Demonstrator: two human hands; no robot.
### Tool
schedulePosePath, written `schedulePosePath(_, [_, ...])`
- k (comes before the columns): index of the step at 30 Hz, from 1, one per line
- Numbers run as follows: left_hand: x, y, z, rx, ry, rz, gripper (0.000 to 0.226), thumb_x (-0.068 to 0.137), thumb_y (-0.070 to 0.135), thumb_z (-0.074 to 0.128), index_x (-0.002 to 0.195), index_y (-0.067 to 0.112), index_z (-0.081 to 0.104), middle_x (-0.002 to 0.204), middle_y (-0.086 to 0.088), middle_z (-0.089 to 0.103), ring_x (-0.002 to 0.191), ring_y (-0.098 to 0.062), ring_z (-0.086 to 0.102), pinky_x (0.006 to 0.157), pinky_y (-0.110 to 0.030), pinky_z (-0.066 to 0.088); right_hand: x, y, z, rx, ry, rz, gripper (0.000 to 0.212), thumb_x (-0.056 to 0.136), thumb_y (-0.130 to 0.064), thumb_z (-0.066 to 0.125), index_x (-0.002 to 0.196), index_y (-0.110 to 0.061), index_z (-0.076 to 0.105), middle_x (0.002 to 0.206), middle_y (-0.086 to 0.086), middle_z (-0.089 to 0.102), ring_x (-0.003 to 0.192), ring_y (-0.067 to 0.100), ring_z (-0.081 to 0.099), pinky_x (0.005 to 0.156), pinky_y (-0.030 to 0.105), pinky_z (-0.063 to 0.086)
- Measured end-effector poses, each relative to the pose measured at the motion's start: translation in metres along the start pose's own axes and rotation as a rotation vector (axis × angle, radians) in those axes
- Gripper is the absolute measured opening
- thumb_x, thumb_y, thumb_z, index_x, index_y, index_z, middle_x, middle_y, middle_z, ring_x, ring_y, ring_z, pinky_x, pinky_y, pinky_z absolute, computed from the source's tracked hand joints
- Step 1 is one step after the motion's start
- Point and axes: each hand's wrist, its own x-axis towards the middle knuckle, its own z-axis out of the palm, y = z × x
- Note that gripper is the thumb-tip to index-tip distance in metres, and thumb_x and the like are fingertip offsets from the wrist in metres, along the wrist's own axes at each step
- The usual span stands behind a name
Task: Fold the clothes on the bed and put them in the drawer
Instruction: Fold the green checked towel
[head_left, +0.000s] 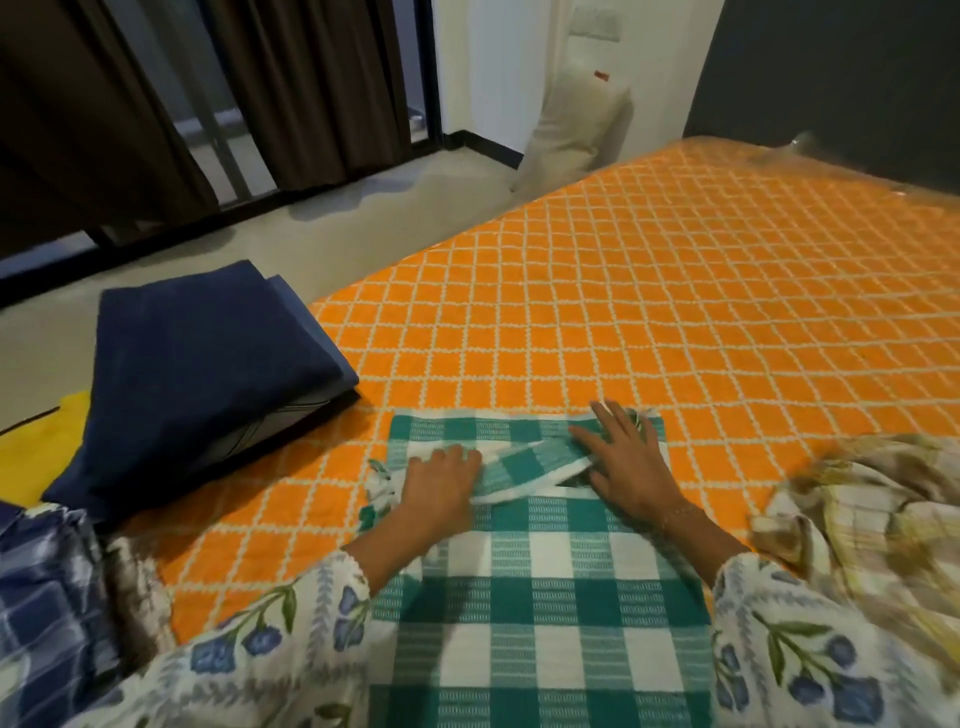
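Note:
A green and white checked cloth (540, 597) lies flat on the orange quilted bed (649, 312), running from the near edge up to mid-frame. Its far end is folded over into a diagonal band. My left hand (441, 488) presses on the left part of that band, fingers bent over the fabric. My right hand (628, 462) lies flat on the right part with fingers spread. A folded dark blue cloth (208, 358) sits on the bed's left corner.
A crumpled cream and brown patterned cloth (872, 519) lies at the right. A blue checked cloth (47, 613) sits at the near left, with yellow fabric (41, 441) behind it. Beyond the bed are grey floor, dark curtains (130, 104) and a white wall.

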Motion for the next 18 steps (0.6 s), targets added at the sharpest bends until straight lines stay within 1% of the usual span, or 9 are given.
schedulePosePath(3, [0.013,-0.031,-0.016,0.045,0.155,-0.171,0.041,0.091,0.010,0.046,0.132,0.015,0.040,0.124,-0.006,0.051,0.110,-0.025,0.053,0.071,-0.033,0.037,0.030,-0.002,-0.016,-0.015,0.045,0.114,0.030,0.095,-0.028,0.052,0.120,-0.015,0.064,0.149,0.012,0.037,0.144,0.029,0.021,0.114,0.052,0.008])
schedulePosePath(6, [0.026,-0.067,-0.026,0.033,0.392,-0.399,0.042,0.092,0.013,0.052,0.132,0.013,0.041,0.124,-0.009,0.051,0.111,-0.028,0.053,0.083,-0.038,0.042,0.052,-0.004,-0.025,-0.021,0.064,0.335,0.037,0.098,-0.029,0.047,0.133,-0.014,0.051,0.145,0.014,0.039,0.140,0.030,0.026,0.111,0.050,0.016])
schedulePosePath(8, [0.033,-0.065,-0.020,-0.065,0.574,-0.265,0.041,0.090,0.020,0.060,0.129,0.012,0.051,0.128,-0.014,0.054,0.115,-0.031,0.054,0.092,-0.043,0.045,0.054,-0.012,-0.025,0.058,0.130,0.399,0.045,0.099,-0.024,0.046,0.142,-0.013,0.038,0.150,0.016,0.031,0.141,0.031,0.024,0.111,0.051,0.018])
schedulePosePath(9, [0.034,-0.055,-0.012,-0.126,0.530,-0.107,0.043,0.095,0.031,0.052,0.134,0.012,0.050,0.137,-0.016,0.049,0.124,-0.032,0.049,0.101,-0.047,0.039,0.050,-0.020,-0.021,0.096,0.142,0.364,0.046,0.100,-0.026,0.041,0.144,-0.014,0.035,0.153,0.016,0.027,0.142,0.031,0.022,0.112,0.050,0.019])
schedulePosePath(11, [0.026,-0.029,0.011,-0.129,0.239,0.101,0.070,0.093,0.060,0.012,0.148,0.019,0.028,0.157,-0.011,0.020,0.145,-0.027,0.019,0.116,-0.048,0.011,0.031,-0.040,-0.004,0.107,0.019,0.223,0.061,0.098,-0.051,0.017,0.150,-0.020,0.024,0.159,0.011,0.010,0.147,0.027,0.011,0.117,0.049,0.012])
schedulePosePath(13, [0.022,-0.024,0.034,-0.115,0.009,0.033,0.084,0.082,0.072,-0.003,0.152,0.025,0.002,0.160,-0.006,-0.005,0.148,-0.023,-0.004,0.116,-0.050,-0.004,0.010,-0.048,0.012,0.069,-0.181,0.191,0.099,0.070,-0.079,-0.020,0.152,-0.029,0.004,0.157,0.002,-0.012,0.148,0.023,-0.006,0.116,0.050,-0.001])
schedulePosePath(14, [0.023,-0.030,0.045,-0.148,-0.028,-0.033,0.085,0.081,0.075,-0.005,0.151,0.028,-0.007,0.159,-0.005,-0.012,0.147,-0.023,-0.009,0.116,-0.051,-0.006,0.004,-0.042,0.019,0.065,-0.214,0.262,0.104,0.063,-0.081,-0.026,0.151,-0.032,-0.004,0.156,0.001,-0.017,0.147,0.023,-0.010,0.116,0.051,-0.004])
schedulePosePath(16, [0.024,-0.041,0.053,-0.188,-0.042,-0.112,0.082,0.084,0.075,0.000,0.151,0.030,-0.010,0.158,-0.002,-0.016,0.147,-0.021,-0.011,0.115,-0.051,-0.005,-0.001,-0.022,0.022,0.089,-0.237,0.430,0.083,0.079,-0.078,-0.008,0.150,-0.034,-0.009,0.157,0.003,-0.019,0.146,0.024,-0.014,0.115,0.054,-0.005])
schedulePosePath(18, [0.020,-0.049,0.049,-0.190,0.022,-0.124,0.077,0.091,0.068,0.015,0.153,0.024,0.005,0.160,-0.005,-0.007,0.148,-0.023,-0.003,0.116,-0.049,0.002,-0.005,-0.004,0.015,0.104,-0.244,0.529,0.072,0.092,-0.068,0.013,0.152,-0.031,-0.003,0.159,0.007,-0.014,0.147,0.025,-0.009,0.115,0.055,0.001])
